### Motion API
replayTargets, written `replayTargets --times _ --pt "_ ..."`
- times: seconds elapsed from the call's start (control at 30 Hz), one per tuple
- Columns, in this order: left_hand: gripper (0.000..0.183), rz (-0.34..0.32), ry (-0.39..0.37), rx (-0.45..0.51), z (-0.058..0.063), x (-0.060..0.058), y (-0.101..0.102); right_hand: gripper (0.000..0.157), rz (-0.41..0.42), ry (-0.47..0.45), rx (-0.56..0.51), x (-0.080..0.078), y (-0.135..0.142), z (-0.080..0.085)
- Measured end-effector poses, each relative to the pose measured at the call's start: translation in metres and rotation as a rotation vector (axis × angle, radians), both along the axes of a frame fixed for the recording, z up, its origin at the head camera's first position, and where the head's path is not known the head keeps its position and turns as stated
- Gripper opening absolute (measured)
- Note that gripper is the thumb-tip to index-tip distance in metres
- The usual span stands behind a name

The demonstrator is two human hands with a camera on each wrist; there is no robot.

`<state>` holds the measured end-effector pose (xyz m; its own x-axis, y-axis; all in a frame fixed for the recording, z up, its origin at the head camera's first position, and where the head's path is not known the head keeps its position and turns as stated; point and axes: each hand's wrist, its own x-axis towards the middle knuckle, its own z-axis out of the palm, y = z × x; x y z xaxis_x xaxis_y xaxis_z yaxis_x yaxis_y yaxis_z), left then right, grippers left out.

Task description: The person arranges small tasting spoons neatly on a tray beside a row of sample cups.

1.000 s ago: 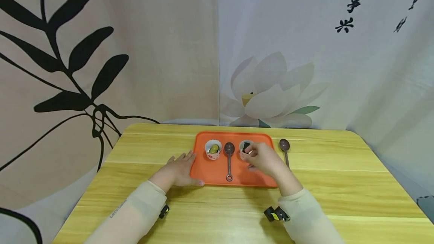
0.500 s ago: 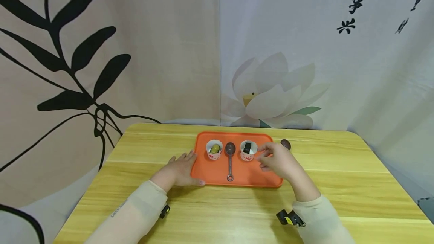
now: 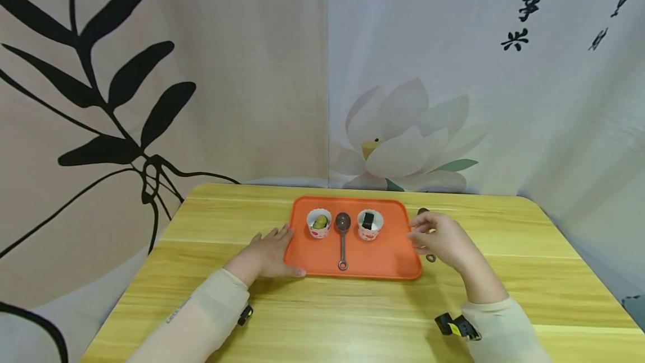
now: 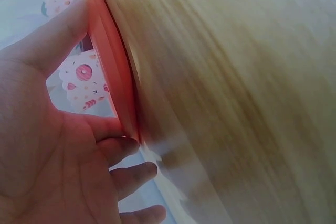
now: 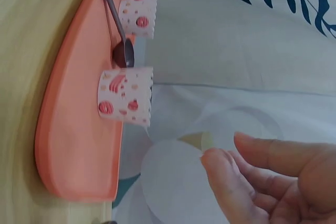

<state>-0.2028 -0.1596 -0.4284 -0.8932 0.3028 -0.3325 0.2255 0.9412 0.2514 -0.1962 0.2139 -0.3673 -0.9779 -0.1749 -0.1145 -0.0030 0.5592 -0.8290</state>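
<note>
My left hand (image 3: 264,256) rests against the left end of an orange tray (image 3: 383,262), its thumb along the near edge and its fingers at the left side. Loosely bent and holding nothing, the fingers of my right hand (image 3: 442,240) hover just beyond the tray's right edge. They overlap a second spoon on the table, leaving its ring end (image 3: 430,257) showing. On the tray, a brown spoon (image 3: 342,240) lies between two patterned paper cups. The left cup (image 3: 318,233) contains an olive-green piece (image 3: 320,220); the right cup (image 3: 368,234) contains a black block (image 3: 369,219).
The yellow wood-grain table (image 3: 353,312) extends around the tray on all sides. Behind it hangs a pale curtain (image 3: 262,71) printed with dark leaves, a lotus and black characters. A dark curved cord (image 3: 40,326) shows at the lower left.
My right hand has left the right cup and moved rightward off the tray to the second spoon. The black block stays in that cup. My left hand keeps its place.
</note>
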Motion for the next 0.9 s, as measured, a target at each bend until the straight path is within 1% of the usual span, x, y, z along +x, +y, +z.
replayTargets --times 0.1,0.3,0.47,0.7,0.9 --pt "0.113 0.001 0.0 0.007 0.0 0.0 0.001 0.026 0.002 0.015 -0.001 -0.001 0.008 0.0" --pt "0.114 0.007 -0.003 0.008 0.001 0.001 0.001 0.023 -0.005 0.017 -0.034 -0.004 0.022 0.002" --pt "0.114 0.007 -0.001 0.012 0.001 0.002 0.0 0.025 -0.002 0.017 -0.048 -0.009 0.031 -0.001" --pt "0.113 0.007 -0.005 0.005 0.003 0.003 0.001 0.023 -0.031 0.01 -0.054 -0.021 0.039 -0.014" --pt "0.113 0.01 -0.008 0.004 0.004 0.003 0.002 0.027 -0.077 -0.02 -0.041 -0.031 0.045 -0.027"
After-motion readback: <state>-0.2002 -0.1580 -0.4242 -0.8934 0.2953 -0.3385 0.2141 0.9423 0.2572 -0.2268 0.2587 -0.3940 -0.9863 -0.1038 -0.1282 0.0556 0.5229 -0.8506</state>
